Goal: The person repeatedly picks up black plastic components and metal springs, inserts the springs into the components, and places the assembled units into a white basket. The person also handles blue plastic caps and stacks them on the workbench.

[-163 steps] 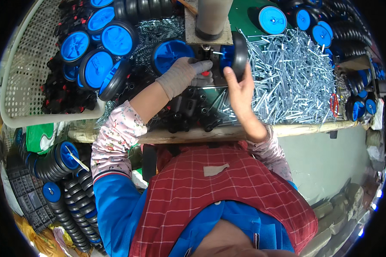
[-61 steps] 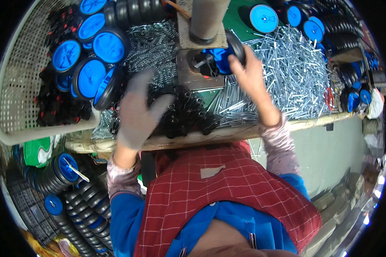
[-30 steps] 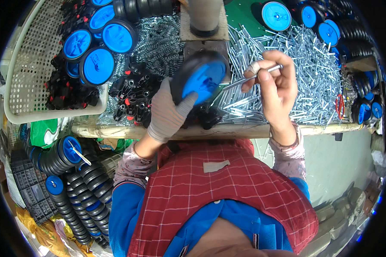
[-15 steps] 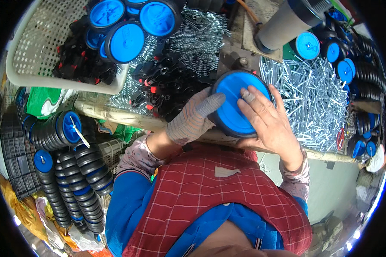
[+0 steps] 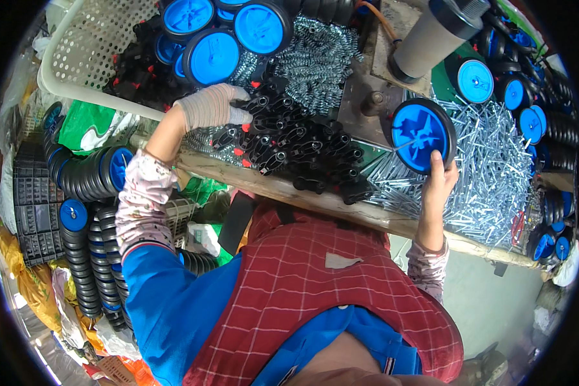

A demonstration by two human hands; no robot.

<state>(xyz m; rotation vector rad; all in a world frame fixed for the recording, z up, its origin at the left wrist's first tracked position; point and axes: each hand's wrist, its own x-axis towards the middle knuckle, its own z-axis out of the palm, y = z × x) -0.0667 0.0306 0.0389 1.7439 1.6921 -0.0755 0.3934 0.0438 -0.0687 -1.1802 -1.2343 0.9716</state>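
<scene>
My right hand (image 5: 439, 183) grips the rim of a blue wheel with a black tyre (image 5: 421, 136), held tilted above a heap of metal pins (image 5: 482, 174). The wheel's ribbed hub side shows. My left hand (image 5: 209, 108), in a striped knit glove with bare-looking wrist, reaches over a pile of black plastic brackets (image 5: 302, 145), some with red bits. Its thumb and finger point apart at the pile's left edge, touching or nearly touching a bracket. Nothing held shows between them.
A white perforated basket (image 5: 77, 71) holds black parts, with blue wheels (image 5: 212, 58) stacked beside it. Springs (image 5: 321, 64) lie behind the brackets. A grey metal cylinder (image 5: 431, 45) stands at the back. Rows of wheels (image 5: 77, 257) lie left; more wheels (image 5: 475, 80) sit right.
My left hand has let go of the wheel and moved left to the brackets. My right hand has carried the wheel right and turned it, so its ribbed side shows.
</scene>
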